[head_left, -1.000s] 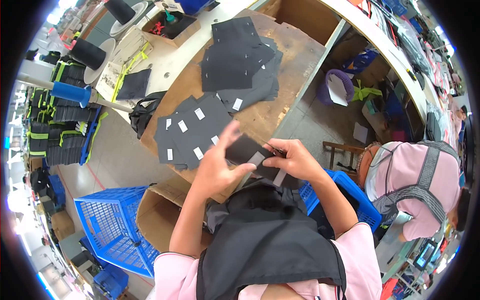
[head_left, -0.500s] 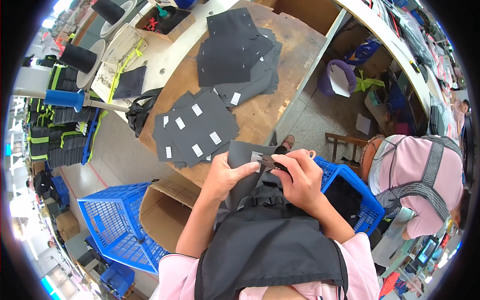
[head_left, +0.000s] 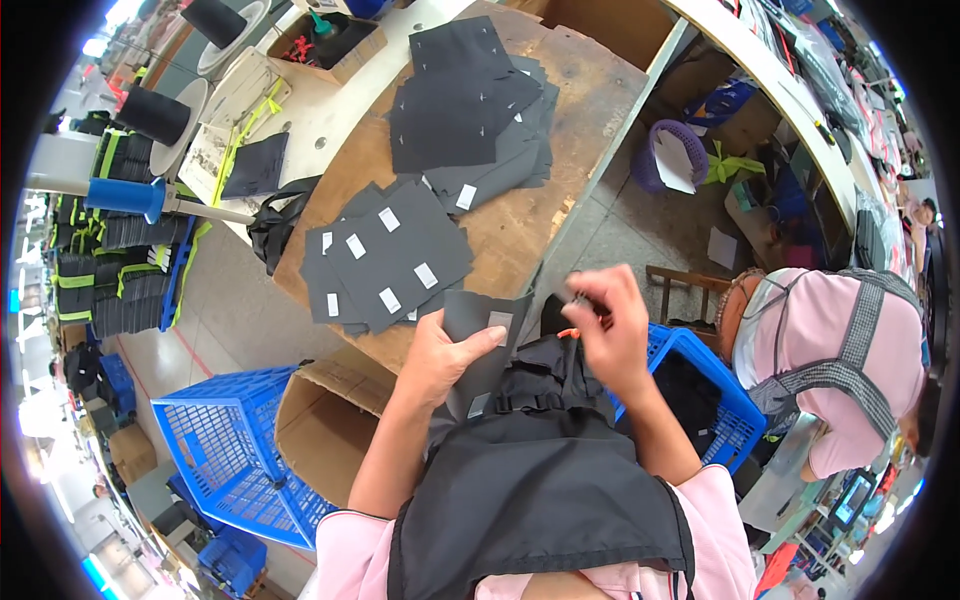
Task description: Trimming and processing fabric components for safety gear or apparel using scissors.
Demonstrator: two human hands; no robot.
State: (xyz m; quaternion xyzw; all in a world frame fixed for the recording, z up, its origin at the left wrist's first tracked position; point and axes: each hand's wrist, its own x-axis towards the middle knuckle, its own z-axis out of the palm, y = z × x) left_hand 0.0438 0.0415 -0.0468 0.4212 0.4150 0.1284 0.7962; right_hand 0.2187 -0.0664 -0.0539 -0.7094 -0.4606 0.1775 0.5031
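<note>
My left hand (head_left: 432, 362) is closed on a dark grey fabric piece (head_left: 477, 365), its thumb lying on a pale rectangular patch (head_left: 500, 325). A second pale patch shows near the lower end of the piece. To the right and apart from the fabric, my right hand (head_left: 615, 330) is closed around small dark thread snips (head_left: 580, 301), mostly hidden by the fingers. A bit of orange (head_left: 569, 333) pokes out below them. On the wooden table, a pile of grey pieces with white patches (head_left: 400, 250) lies beyond my left hand, and a darker stack (head_left: 445, 120) lies farther back.
A blue crate (head_left: 215, 440) and an open cardboard box (head_left: 320, 420) stand at the left. Another blue crate (head_left: 745, 425) is by my right arm. A person in pink (head_left: 820, 350) sits at the right. Behind stands a purple basket (head_left: 652, 165).
My right hand has drawn the snips away from the patch, to the right and slightly up. The left hand has shifted slightly left with the fabric, so the patch shows more fully.
</note>
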